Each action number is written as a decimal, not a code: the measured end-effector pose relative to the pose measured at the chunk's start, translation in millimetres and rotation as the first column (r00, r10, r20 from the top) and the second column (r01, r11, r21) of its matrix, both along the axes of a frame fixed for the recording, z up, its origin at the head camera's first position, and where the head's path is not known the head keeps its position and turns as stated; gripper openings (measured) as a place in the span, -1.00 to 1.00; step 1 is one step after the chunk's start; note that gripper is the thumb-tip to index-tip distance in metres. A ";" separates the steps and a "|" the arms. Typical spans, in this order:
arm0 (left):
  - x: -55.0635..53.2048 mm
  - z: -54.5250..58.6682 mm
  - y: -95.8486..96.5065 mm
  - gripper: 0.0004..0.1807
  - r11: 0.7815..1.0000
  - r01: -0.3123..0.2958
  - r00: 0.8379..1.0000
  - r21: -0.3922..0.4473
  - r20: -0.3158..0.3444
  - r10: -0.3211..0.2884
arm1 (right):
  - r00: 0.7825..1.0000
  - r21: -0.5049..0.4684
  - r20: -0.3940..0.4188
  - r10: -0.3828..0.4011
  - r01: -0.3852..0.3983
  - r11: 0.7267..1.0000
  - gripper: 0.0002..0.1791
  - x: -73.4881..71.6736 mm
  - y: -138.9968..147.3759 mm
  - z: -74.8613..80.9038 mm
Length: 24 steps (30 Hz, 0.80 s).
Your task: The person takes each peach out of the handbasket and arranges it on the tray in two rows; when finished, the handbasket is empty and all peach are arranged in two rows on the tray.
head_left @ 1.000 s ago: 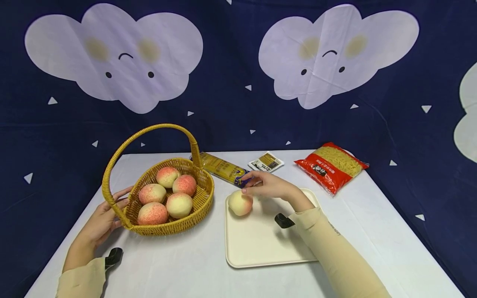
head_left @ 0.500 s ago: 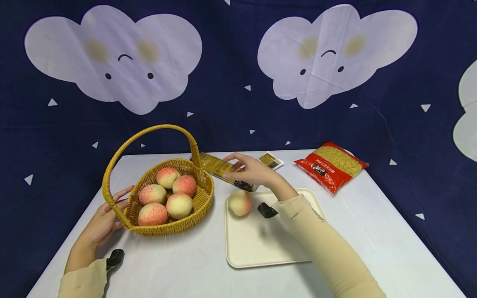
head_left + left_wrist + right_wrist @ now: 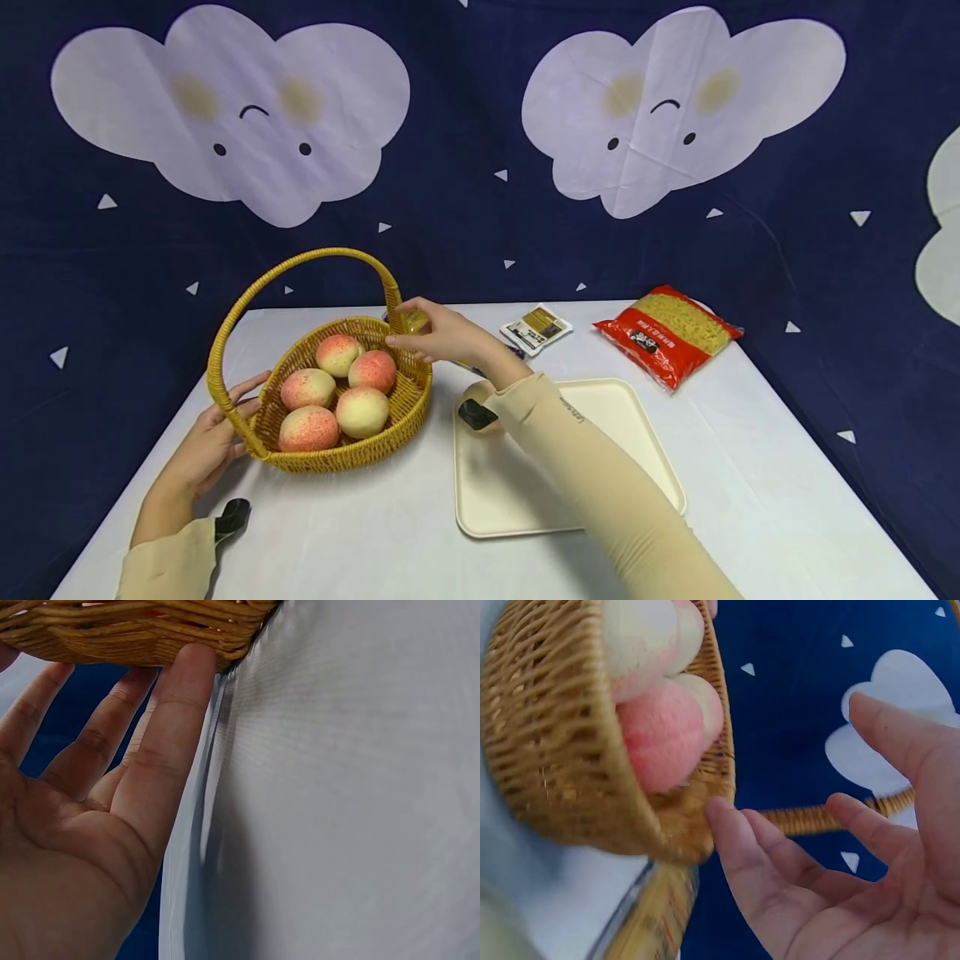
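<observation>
A woven wicker basket (image 3: 341, 457) with a tall arched handle (image 3: 335, 252) holds several pink-and-cream peaches (image 3: 307, 429). At its left side my left hand (image 3: 206, 446) touches the wall with outstretched fingers; the left wrist view shows its fingertips (image 3: 196, 660) against the weave. My right hand (image 3: 453, 337) is at the basket's right end, beside the foot of the handle, with thumb and fingers spread apart. In the right wrist view one fingertip (image 3: 721, 810) overlaps the basket rim, and no object lies within that hand. Another peach (image 3: 474, 390) on the tray is mostly hidden by the right wrist.
A cream tray (image 3: 480, 500) lies under the right forearm. Behind the right hand is a long yellow packet (image 3: 417, 322), partly covered. A small white packet (image 3: 537, 329) and a red bag of pasta (image 3: 667, 335) lie farther right. A dark cloud-print curtain (image 3: 465, 125) hangs behind the table.
My right hand has moved left from beside the tray's peach, over the yellow packet, to the basket's right end. The left hand and the basket have stayed in place.
</observation>
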<state>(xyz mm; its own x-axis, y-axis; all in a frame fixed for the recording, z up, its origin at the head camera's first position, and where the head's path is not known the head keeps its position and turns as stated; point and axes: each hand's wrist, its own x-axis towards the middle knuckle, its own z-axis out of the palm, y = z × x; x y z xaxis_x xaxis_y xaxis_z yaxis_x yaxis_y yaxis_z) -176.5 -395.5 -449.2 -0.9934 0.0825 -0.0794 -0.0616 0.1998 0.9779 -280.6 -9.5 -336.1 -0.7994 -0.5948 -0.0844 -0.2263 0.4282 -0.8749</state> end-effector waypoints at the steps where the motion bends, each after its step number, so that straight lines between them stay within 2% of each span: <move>1: -0.1 0.2 -0.1 -0.37 1.000 0.001 1.000 0.002 -0.001 -0.001 | 1.000 0.008 0.014 0.002 -0.002 1.000 -0.24 -0.6 -5.2 0.2; 5: -0.3 1.2 0.2 -0.37 1.000 0.005 1.000 0.003 -0.002 -0.005 | 0.996 0.028 0.080 0.028 -0.030 0.999 -0.20 -2.9 -25.2 1.1; 14: 1.4 0.7 0.1 -0.37 1.000 0.003 1.000 0.003 0.002 -0.003 | 0.979 0.202 0.191 0.067 -0.106 0.974 -0.13 -3.1 -58.4 5.4; 21: 0.8 0.7 1.0 -0.35 1.000 0.001 1.000 -0.018 0.012 -0.001 | 0.959 0.217 0.278 0.052 -0.116 0.969 -0.12 -7.1 -68.6 4.9; 24: 0.6 0.6 1.4 -0.35 0.999 -0.004 1.000 -0.032 0.021 0.004 | 0.938 0.189 0.345 0.039 -0.111 0.976 -0.11 -8.4 -70.8 2.7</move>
